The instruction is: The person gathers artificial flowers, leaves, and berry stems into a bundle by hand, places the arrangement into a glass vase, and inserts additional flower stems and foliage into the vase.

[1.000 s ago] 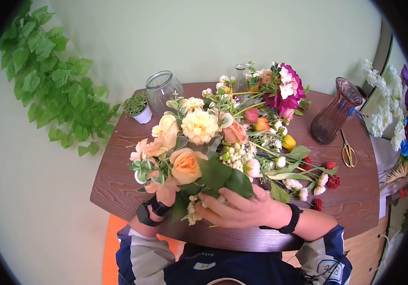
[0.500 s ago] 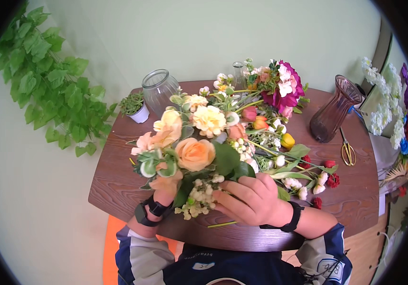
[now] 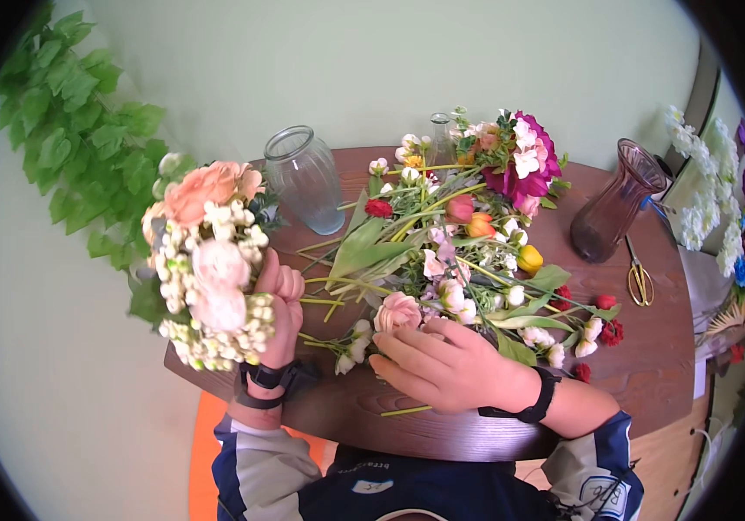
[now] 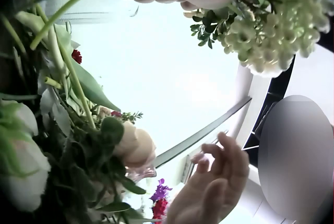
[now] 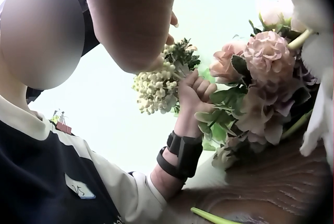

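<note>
At the left of the head view, my left hand (image 3: 282, 304) grips a bouquet of peach and pale pink flowers with white berries (image 3: 216, 269), its heads tilted left toward the wall. In the left wrist view the fingers curl round green stems (image 4: 73, 13), with the white berries on the other side of the fist. My right hand (image 3: 450, 365) hovers low over the table's front part, fingers loosely bent and holding nothing, as the left wrist view also shows. Just beyond its fingertips lies a pink rose (image 3: 397, 310) among loose flower stems.
Loose tulips (image 3: 479, 226), red blooms and leaves cover the middle of the brown table (image 3: 659, 365). A clear glass vase (image 3: 305, 187) and a purple glass vase (image 3: 608, 208) stand at the back, with gold-handled scissors (image 3: 639, 282) at right. Ivy (image 3: 68, 130) hangs on the wall.
My left hand has swung the bouquet leftward and turned it, so its berries and pink flowers now face the camera. My right hand has come away from the bouquet's berries and stays over the table front.
</note>
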{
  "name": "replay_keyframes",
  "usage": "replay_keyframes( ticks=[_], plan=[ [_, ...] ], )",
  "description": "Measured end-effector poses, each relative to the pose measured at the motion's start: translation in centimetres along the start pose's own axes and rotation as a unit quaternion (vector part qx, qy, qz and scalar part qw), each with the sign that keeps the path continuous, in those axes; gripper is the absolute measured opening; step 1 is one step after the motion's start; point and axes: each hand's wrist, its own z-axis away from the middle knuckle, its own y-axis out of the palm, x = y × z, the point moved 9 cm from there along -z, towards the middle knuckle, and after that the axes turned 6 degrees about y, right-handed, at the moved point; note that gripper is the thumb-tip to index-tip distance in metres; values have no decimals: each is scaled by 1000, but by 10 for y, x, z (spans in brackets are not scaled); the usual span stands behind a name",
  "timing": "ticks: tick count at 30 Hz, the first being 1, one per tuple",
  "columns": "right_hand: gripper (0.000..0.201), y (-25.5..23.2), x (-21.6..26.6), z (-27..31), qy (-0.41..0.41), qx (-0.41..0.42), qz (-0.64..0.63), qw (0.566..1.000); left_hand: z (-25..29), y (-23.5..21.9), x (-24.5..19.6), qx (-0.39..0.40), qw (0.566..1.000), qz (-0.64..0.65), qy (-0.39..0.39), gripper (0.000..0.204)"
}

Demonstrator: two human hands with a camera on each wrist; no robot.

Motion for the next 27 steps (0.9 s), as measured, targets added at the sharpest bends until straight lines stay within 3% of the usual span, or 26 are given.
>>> replay_keyframes(
  ticks=[6,13,19,20,21,23,25,27],
  plan=[
    [30,25,-7,7,-8,91,31,995,-13,-13,12,16,997,-21,-66,56],
    [26,53,-16,18,16,155,30,987,-12,-10,9,33,997,-32,-58,54],
    [31,67,-24,25,65,207,-5,976,-6,-13,10,-1,999,-40,-29,48],
    [31,66,-24,24,63,209,4,976,-15,-46,19,1,985,-167,53,42],
    [32,66,-24,23,61,210,13,976,-18,-66,27,-1,985,-167,53,42],
    [31,68,-24,24,58,211,17,976,-17,-76,34,31,948,-316,-7,37],
    [31,68,-23,23,53,209,20,976,-12,-78,32,27,938,-343,26,33],
    [26,59,-25,17,66,176,4,982,-9,-76,32,83,933,-345,68,29]
  ],
)
